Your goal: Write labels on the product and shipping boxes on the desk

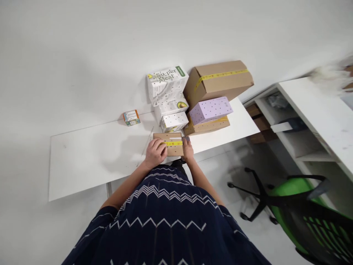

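Note:
A small brown cardboard box (175, 150) lies at the near edge of the white table, with yellow printed tape (174, 143) across its top. My left hand (156, 151) rests on the box's left end, its fingers curled and pressed at the tape. Against the right end is my right hand (188, 149), fingers closed around a small dark grey object (187, 138) that I cannot make out. Just behind the box stands a small white spotted carton (175, 119).
On the table (79, 158) behind my hands are a white "Super Meal" carton (168, 82), an avocado carton (168, 106), a large taped box (223, 79), a purple carton (212, 109) on another brown box (209, 127), and an orange-blue carton (131, 117). A green-black chair (295, 195) stands right, beside shelves (317, 110).

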{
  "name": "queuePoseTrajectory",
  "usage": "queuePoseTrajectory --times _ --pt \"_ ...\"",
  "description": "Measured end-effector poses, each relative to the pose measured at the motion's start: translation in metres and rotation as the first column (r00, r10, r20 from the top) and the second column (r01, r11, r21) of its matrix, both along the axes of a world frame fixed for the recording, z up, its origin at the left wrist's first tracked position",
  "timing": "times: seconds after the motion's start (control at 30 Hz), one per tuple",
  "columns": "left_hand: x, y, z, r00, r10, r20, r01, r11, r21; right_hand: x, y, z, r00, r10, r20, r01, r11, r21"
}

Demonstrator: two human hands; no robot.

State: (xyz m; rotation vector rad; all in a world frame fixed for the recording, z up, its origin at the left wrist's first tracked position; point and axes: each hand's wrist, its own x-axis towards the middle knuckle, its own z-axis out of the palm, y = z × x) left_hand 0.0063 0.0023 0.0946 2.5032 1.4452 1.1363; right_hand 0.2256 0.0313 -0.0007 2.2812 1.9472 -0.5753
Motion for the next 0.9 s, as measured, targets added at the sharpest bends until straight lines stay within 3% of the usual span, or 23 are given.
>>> queuePoseTrajectory --times 0.1,0.17,0.37,0.6,0.7,0.77,0.8,0.9 --pt "0.001 0.000 -0.001 1.000 0.001 0.018 -0.001 1.000 0.001 0.005 -0.021 -0.006 0.978 -0.209 0.002 0.209 0.977 0.030" --pt "0.001 0.001 -0.003 0.999 0.010 0.032 -0.010 1.000 0.003 0.006 -0.032 -0.012 0.963 -0.269 0.004 0.268 0.963 0.015" --pt "0.001 0.002 -0.008 0.999 0.027 0.031 -0.026 0.999 -0.021 0.004 -0.032 -0.023 0.959 -0.283 -0.033 0.282 0.959 -0.034" --pt "0.000 0.004 -0.009 0.999 0.015 0.039 -0.016 1.000 0.026 0.002 -0.031 -0.012 0.943 -0.319 -0.095 0.313 0.947 -0.073" --pt "0.000 0.004 -0.008 0.999 0.009 0.037 -0.010 1.000 0.030 0.009 -0.041 -0.008 0.899 -0.385 -0.210 0.375 0.923 -0.089" --pt "0.001 0.003 -0.008 0.999 0.009 0.040 -0.011 0.999 0.047 0.018 -0.049 -0.006 0.761 -0.490 -0.424 0.470 0.868 -0.159" --pt "0.001 0.003 -0.008 0.999 0.012 0.041 -0.014 0.999 0.050 0.023 -0.053 -0.004 0.628 -0.547 -0.553 0.518 0.825 -0.228" --pt "0.001 0.003 -0.008 0.999 0.017 0.043 -0.018 0.999 0.032 0.035 -0.067 0.007 0.069 -0.588 -0.806 0.535 0.704 -0.467"
